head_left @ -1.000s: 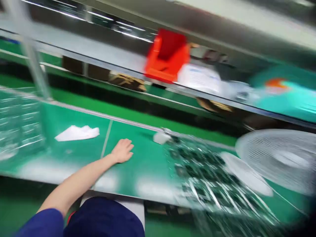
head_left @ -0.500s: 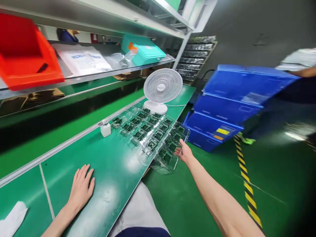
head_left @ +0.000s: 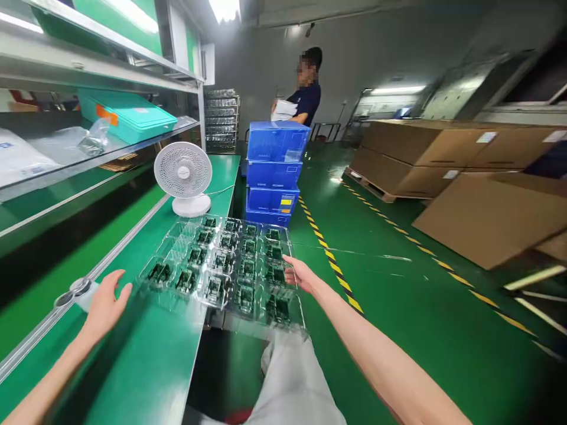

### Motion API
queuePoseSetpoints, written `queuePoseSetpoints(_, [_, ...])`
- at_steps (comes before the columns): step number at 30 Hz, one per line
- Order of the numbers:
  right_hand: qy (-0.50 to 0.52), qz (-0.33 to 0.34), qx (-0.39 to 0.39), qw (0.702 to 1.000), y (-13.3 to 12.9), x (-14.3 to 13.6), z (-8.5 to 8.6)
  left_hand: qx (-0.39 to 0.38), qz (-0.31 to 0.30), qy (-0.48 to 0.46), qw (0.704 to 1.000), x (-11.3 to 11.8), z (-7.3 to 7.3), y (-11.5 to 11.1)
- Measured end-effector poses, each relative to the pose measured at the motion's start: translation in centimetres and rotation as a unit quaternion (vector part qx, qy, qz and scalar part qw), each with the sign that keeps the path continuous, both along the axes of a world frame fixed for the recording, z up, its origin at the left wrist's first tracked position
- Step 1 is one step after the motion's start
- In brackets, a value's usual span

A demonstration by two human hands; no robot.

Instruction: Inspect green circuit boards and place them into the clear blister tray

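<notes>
A clear plastic tray point(head_left: 225, 270) with rows of pockets spans the bench edge, its right part overhanging above my lap. Small green circuit boards point(head_left: 221, 260) fill most pockets, while several at its left side hold none. My right hand point(head_left: 297, 273) grips the tray's right rim, thumb on top and fingers beneath. Left of the tray, my left hand point(head_left: 106, 304) is raised over the bench, fingers apart and holding nothing. Just behind that hand is a small white bottle point(head_left: 86, 295) with a round metal top, partly covered by the fingers.
A white fan point(head_left: 183, 171) stands on the green bench point(head_left: 150, 360) beyond the tray. Above it, a shelf carries a turquoise box point(head_left: 128, 115). Blue bins point(head_left: 277, 171) are stacked past the bench, with a person point(head_left: 308, 88) behind. Cardboard boxes point(head_left: 425, 153) sit at right.
My view has swung right. My left hand has lifted from the bench and moved forward toward the bottle and tray. My right hand keeps its hold on the tray, which now sits nearer me.
</notes>
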State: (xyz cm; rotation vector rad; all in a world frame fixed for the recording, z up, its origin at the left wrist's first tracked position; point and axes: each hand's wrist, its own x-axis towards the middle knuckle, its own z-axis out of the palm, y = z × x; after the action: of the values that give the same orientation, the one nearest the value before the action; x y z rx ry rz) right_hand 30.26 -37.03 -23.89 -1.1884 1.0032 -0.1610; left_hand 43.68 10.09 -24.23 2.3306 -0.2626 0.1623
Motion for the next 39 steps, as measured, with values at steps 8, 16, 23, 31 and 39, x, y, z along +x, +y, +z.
queuePoseSetpoints(8, [-0.005,-0.044,-0.014,0.999,-5.9,-7.9,-2.2,-0.096,-0.072,0.374,0.920,7.3,-0.8,-11.7])
queuePoseSetpoints(16, [-0.051,-0.059,-0.047,0.996,-6.3,-9.9,-1.3,-0.107,-0.131,0.387,0.907,2.0,0.5,-16.6])
queuePoseSetpoints(23, [-0.186,0.065,-0.251,0.948,-4.8,-10.2,3.9,-0.152,-0.085,0.329,0.928,1.4,4.0,-11.8])
queuePoseSetpoints(31, [-0.237,0.148,-0.306,0.910,-1.1,-9.1,9.4,-0.164,0.048,0.321,0.932,2.2,6.2,-9.3])
queuePoseSetpoints(39, [-0.227,0.167,-0.293,0.914,-1.6,-9.9,11.0,-0.182,0.083,0.267,0.942,-0.4,7.1,-9.9])
